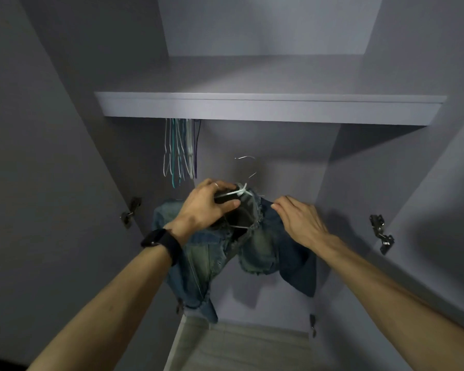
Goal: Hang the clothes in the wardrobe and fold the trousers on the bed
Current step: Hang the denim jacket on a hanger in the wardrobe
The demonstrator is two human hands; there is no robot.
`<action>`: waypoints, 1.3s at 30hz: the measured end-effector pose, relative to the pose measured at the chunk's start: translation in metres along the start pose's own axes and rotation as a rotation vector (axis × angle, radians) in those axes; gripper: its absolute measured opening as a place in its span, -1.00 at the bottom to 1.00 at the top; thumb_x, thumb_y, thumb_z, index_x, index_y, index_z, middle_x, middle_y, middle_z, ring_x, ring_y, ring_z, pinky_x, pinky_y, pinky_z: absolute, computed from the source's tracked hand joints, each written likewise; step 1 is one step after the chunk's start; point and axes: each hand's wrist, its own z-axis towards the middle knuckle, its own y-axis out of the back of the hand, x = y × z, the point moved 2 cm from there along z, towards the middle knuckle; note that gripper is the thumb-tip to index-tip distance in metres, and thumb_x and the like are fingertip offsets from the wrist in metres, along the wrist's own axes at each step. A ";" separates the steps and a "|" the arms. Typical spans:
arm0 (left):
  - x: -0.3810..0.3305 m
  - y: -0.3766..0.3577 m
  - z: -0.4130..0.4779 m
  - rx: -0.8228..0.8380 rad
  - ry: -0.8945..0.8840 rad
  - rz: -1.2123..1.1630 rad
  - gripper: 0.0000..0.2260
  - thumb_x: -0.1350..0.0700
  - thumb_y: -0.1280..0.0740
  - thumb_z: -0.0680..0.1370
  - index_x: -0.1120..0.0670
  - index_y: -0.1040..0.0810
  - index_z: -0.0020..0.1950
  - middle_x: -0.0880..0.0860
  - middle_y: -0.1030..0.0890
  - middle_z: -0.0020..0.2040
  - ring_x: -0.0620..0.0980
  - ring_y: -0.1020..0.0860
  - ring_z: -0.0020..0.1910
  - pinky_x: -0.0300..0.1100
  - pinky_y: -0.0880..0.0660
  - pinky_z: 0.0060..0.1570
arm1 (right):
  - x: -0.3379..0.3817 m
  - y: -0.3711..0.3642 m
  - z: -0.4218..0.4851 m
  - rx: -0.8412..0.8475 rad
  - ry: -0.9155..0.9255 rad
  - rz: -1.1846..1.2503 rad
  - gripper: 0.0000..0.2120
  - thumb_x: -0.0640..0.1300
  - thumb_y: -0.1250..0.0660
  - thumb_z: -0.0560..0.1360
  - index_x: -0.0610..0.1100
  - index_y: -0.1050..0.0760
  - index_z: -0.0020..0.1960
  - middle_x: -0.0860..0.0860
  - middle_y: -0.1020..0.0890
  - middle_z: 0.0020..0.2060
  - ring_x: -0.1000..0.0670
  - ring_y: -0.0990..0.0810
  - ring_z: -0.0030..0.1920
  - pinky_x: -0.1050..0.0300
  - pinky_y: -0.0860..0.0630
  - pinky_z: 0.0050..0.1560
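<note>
Head cam, the only view I've got: I'm looking up into the open wardrobe [65, 129], all grey panels, with a shelf [252, 108] running across the top.

My left hand [209, 204] is wrapped around the neck of a white wire hanger [243, 194], fingers [225, 187] curled over it and the thumb clamped underneath, squeezing a dark bit of collar along with it. The hanger's hook sticks up free in the air below the shelf, not on anything. There's a black watch [161, 241] on that wrist.

The right hand [300, 220] is just beside it, fingertips pinching the frayed top edge of the denim garment [257, 247].

The denim itself is draped on the hanger between both hands, inside the wardrobe opening, with washed-out blue panels and ragged hems hanging down below my wrists. The left side hangs lower than the right.

Up and to the left, a bunch of empty hangers [180, 151], white and teal, dangles from under the shelf. I can't see the rail, the shelf edge hides it. There are door hinges [130, 212] on both sides and pale floor [239, 346] at the bottom.
</note>
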 end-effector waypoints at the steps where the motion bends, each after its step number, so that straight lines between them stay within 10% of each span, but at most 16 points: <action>1: -0.006 -0.005 0.002 -0.047 -0.056 0.106 -0.65 -0.22 -0.42 0.52 -0.08 -0.65 0.22 -0.08 -0.56 0.19 -0.04 -0.50 0.19 -0.09 -0.43 0.27 | 0.002 0.000 0.001 0.014 -0.005 0.005 -0.51 0.16 0.06 0.68 -0.14 -0.50 -0.04 -0.03 -0.60 -0.22 -0.17 -0.57 -0.35 0.02 -0.47 -0.41; 11: -0.009 -0.029 0.007 -0.025 -0.125 0.280 -0.72 -0.16 -0.18 0.67 0.03 -0.45 -0.06 0.07 -0.62 -0.06 0.18 -0.55 -0.02 -0.01 -0.45 -0.12 | -0.028 -0.004 -0.009 0.121 0.118 -0.064 -0.81 -0.15 -0.14 0.65 -0.15 -0.50 -0.02 -0.06 -0.52 -0.19 -0.17 -0.56 -0.36 -0.08 -0.54 -0.47; 15: 0.006 -0.014 0.015 -0.017 -0.079 0.221 -0.71 -0.19 -0.21 0.65 -0.01 -0.46 -0.10 0.05 -0.59 -0.10 0.18 -0.55 -0.09 0.04 -0.51 -0.11 | -0.050 0.006 -0.014 0.119 0.017 -0.071 -0.41 0.16 0.11 0.71 -0.15 -0.58 -0.04 -0.03 -0.58 -0.17 -0.15 -0.61 -0.24 -0.05 -0.58 -0.33; 25: -0.023 -0.037 0.022 -0.039 -0.094 0.060 -0.72 -0.06 -0.23 0.68 0.06 -0.36 -0.15 -0.01 -0.42 -0.20 0.13 -0.44 -0.22 0.00 -0.42 -0.17 | -0.024 -0.004 -0.001 0.332 -0.098 0.134 -0.69 0.07 -0.20 0.67 -0.09 -0.63 0.07 0.03 -0.65 -0.12 -0.05 -0.58 -0.16 0.05 -0.51 -0.09; 34: -0.034 -0.050 0.021 0.008 -0.172 0.120 -0.77 -0.05 -0.21 0.68 0.01 -0.34 -0.12 0.02 -0.48 -0.13 0.19 -0.52 -0.16 0.06 -0.48 -0.16 | 0.006 -0.004 0.000 0.019 -0.048 0.102 -0.59 0.01 -0.05 0.66 -0.22 -0.57 -0.02 -0.10 -0.60 -0.21 -0.17 -0.58 -0.24 -0.06 -0.55 -0.27; 39: -0.025 -0.043 0.024 -0.075 -0.106 0.033 -0.73 -0.04 -0.24 0.68 0.11 -0.42 -0.11 0.03 -0.48 -0.16 0.10 -0.49 -0.20 -0.09 -0.33 -0.22 | -0.016 0.011 0.002 0.341 -0.177 -0.085 -0.61 0.24 -0.10 0.65 0.04 -0.58 0.16 0.03 -0.68 0.04 -0.13 -0.64 0.03 -0.02 -0.58 -0.07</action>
